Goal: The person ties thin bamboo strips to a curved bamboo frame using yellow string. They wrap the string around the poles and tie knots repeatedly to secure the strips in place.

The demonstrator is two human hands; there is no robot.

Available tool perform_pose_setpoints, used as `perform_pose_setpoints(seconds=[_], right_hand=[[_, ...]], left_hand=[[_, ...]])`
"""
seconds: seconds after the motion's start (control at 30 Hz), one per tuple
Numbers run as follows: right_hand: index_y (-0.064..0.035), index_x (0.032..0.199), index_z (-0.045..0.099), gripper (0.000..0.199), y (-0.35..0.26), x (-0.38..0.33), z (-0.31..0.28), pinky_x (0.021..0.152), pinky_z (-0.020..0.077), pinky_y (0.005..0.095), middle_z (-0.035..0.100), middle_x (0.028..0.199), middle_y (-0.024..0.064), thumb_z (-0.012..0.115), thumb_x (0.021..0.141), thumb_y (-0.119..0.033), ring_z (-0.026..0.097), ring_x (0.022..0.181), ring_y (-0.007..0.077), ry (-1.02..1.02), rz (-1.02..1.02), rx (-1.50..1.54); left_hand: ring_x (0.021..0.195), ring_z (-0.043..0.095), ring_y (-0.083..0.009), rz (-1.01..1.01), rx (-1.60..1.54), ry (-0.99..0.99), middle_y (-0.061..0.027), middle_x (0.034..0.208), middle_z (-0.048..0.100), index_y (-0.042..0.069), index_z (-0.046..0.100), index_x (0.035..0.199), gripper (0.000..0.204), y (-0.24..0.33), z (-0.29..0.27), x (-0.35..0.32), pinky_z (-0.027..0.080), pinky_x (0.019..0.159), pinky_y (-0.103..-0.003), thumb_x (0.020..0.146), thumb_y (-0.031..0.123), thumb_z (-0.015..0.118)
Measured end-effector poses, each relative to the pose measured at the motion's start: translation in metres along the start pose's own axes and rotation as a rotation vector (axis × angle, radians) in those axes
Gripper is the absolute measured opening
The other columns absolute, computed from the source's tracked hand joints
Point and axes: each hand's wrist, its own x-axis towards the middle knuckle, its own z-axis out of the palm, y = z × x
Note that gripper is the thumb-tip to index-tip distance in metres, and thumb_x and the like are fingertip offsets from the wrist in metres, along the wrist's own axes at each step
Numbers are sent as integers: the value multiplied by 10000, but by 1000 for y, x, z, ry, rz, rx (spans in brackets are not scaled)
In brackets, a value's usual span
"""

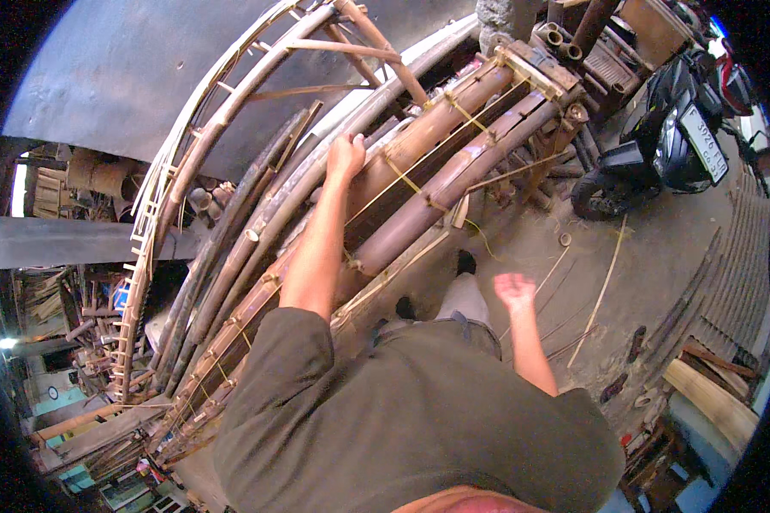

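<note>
Left hand (346, 156) closed over far bamboo pole (402, 145) in lashed frame; right hand (514, 291) open, empty, near ground. Best kept braced, grip firm.

The right hand (514, 291) is motion-blurred, its fingers unclear; the motorbike (659, 137) is cut off.
</note>
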Motion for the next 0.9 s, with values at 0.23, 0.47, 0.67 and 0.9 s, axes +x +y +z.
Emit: perform_pose_setpoints(seconds=[0.23,0.47,0.67,0.9], right_hand=[[-67,1111,580,453,253,-153,160,854,495,388,654,987,90,482,939,-474,626,925,211,-624,517,-525],[-12,839,607,270,370,-222,312,790,467,363,626,860,123,460,920,-224,603,831,262,-1232,-839,-1462],[-22,1044,674,624,335,-149,382,863,469,427,659,1020,233,371,927,-555,614,1022,373,-645,-1467,-2582],[-6,642,563,442,261,-266,318,713,466,372,575,638,183,489,933,-330,567,665,269,-1769,-557,-2134]], left_hand=[[933,639,-347,114,406,-372,-210,998,666,4,639,1067,350,-82,-102,-122,475,847,-432,877,290,570],[1110,560,-324,104,-161,-102,-226,1134,606,64,496,1194,404,-99,-50,-195,393,943,-447,859,248,627],[1075,572,-390,29,-230,-123,-194,1069,647,103,660,1079,352,-87,-55,-191,245,987,-601,937,340,441],[1001,590,-387,176,-160,-62,-202,994,654,70,641,1061,341,-101,-48,-191,360,901,-520,944,322,443]])
